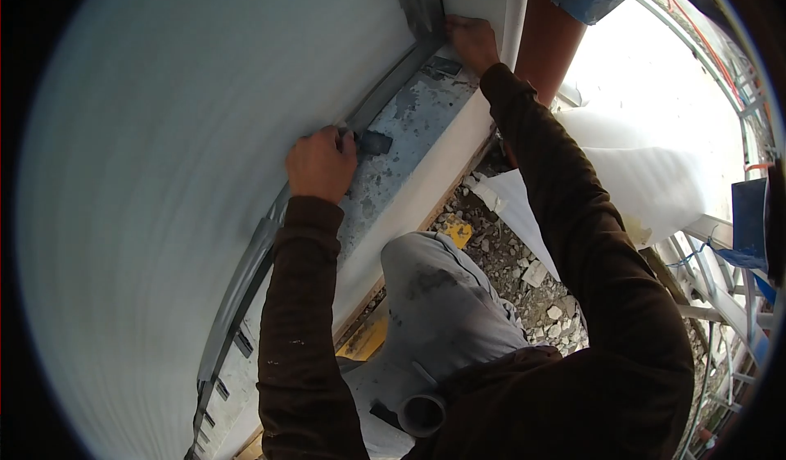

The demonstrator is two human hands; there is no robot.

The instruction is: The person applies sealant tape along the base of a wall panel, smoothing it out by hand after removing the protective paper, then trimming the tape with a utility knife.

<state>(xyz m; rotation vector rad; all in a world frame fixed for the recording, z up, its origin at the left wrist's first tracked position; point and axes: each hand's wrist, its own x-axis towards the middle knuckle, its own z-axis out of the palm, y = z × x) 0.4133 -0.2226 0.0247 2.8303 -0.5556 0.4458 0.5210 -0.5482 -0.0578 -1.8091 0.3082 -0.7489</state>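
Observation:
A long grey strip, like tape or sealing membrane [383, 91], runs along the lower edge of a large whitish sheet or panel [180, 132] and turns up at the corner. My left hand [321, 165] is closed on this strip midway along, thumb and fingers pinched together. Up at the corner, my right hand [473, 44] has its fingers curled against the strip's edge; its fingertips are partly hidden. Just right of my left hand, a small dark pad [377, 142] lies on the stained grey sill [401, 153]. Another dark pad [446, 65] sits below my right hand.
A reddish-brown pipe [548, 42] rises beside the white wall edge. Below the sill lie rubble [565, 312] and a yellow piece [458, 232]. White sheeting [639, 181] hangs to the right, near metal scaffolding [725, 280]. My bent knee [426, 271] is close to the wall.

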